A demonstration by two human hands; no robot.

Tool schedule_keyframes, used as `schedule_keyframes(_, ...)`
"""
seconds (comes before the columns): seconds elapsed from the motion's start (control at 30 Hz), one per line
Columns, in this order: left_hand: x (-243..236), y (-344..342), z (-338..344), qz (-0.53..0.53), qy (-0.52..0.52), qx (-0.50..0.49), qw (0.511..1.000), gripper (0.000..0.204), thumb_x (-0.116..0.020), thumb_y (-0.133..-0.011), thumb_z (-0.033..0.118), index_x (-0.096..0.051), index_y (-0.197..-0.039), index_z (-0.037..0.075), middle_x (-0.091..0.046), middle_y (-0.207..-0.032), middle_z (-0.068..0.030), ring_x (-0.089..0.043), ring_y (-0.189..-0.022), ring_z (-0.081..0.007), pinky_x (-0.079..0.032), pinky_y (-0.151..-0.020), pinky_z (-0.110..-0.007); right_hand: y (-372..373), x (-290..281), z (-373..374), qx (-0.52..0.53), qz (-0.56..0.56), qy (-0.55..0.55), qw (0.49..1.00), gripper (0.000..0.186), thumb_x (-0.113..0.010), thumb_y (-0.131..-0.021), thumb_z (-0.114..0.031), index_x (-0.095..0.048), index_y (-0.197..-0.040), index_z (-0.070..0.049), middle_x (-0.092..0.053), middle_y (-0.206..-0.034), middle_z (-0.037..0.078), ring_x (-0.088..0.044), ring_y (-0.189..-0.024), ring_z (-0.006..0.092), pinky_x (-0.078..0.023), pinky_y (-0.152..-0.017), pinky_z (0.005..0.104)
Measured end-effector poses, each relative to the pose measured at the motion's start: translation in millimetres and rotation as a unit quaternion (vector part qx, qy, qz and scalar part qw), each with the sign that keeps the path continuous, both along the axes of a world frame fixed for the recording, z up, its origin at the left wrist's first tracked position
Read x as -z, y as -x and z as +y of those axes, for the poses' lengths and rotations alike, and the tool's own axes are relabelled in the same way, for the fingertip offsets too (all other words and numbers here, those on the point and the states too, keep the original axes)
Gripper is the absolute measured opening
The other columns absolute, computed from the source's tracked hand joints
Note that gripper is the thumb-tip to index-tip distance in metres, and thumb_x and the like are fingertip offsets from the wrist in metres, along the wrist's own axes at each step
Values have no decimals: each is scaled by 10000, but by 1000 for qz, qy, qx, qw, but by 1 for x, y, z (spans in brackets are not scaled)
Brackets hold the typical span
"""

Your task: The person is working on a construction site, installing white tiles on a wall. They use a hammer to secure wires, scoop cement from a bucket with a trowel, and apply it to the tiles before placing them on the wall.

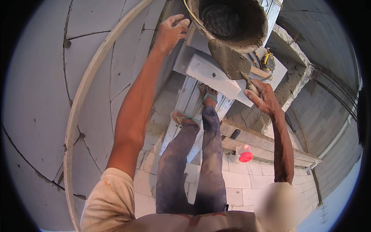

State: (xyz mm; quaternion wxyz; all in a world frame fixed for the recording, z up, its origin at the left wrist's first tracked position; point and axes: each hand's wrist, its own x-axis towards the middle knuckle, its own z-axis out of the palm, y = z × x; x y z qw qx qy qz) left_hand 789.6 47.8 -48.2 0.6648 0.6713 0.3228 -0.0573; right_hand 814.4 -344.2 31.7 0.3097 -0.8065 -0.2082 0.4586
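My right hand [264, 96] is closed round the handle of a pointed trowel [228, 60]. Grey mortar coats its blade, which lies just below the rim of a bucket [253, 25] and over a white block's upper side. Wet mortar [221, 20] shows in the bucket's bottom. My left hand [172, 34] is raised beside the bucket's left side, close to the block wall; its fingers are loosely bent and apart, with nothing visible in them. Below the bucket lies the white aerated block [212, 77], in front of my sandalled feet.
A metal plank [170, 135] bears my feet. Right of the bucket sits a yellow and black tape measure [268, 62]. A long curved-looking strip [73, 127] runs along the block wall [42, 89] at left. Lower down are a timber beam [266, 146] and a pink-lidded container [244, 154].
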Motion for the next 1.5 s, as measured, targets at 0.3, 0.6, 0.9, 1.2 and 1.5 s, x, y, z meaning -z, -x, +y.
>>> schedule_keyframes(0.3, 21, 207, -41, 189, 0, -46, 981, 518, -695, -981, 187, -605, -1414, -82, -728, -1206, -138, -682, -987, -155, -574, -857, -287, 155, 20, -13, -34, -238, 173, 955, 322, -681, -985, -233, -650, -1275, -97, -662, -1127, 154, -715, -917, 398, -591, -783, 503)
schedule_keyframes(0.6, 33, 322, -54, 259, -17, -2, 966, 501, -689, -982, 115, -584, -1438, -66, -702, -1295, -162, -685, -1160, -213, -553, -1008, -354, 236, 27, 39, 341, -66, 102, 932, 226, -636, -1050, -241, -616, -1012, -19, -642, -851, 130, -692, -774, 273, -584, -726, 423)
schedule_keyframes(0.9, 22, -4, -22, -266, -421, 147, 855, 909, -766, -981, 295, -244, -1687, 57, -193, -1740, -240, -228, -1597, -448, -295, -1297, -548, 255, 77, 95, 416, -6, 67, 907, 370, -595, -1101, -317, -615, -931, 11, -614, -714, 174, -635, -646, 294, -496, -644, 462)
schedule_keyframes(1.2, 121, -200, -84, -35, -417, 260, 870, 1092, -816, -915, 495, -173, -1732, 162, -218, -1725, -291, -285, -1582, -473, -361, -1246, -600, 221, 62, 57, 322, -13, 90, 942, 354, -602, -1075, -353, -601, -1000, -7, -683, -939, 306, -658, -902, 545, -496, -792, 611)
schedule_keyframes(1.5, 70, -309, -95, -184, -732, 291, 587, 556, -947, -669, 284, -746, -1150, 91, -754, -1094, -171, -706, -1109, -386, -571, -943, -518, 245, 67, 20, 367, 11, 73, 927, 296, -629, -1070, -286, -619, -1064, 9, -678, -952, 272, -669, -883, 508, -518, -774, 570)
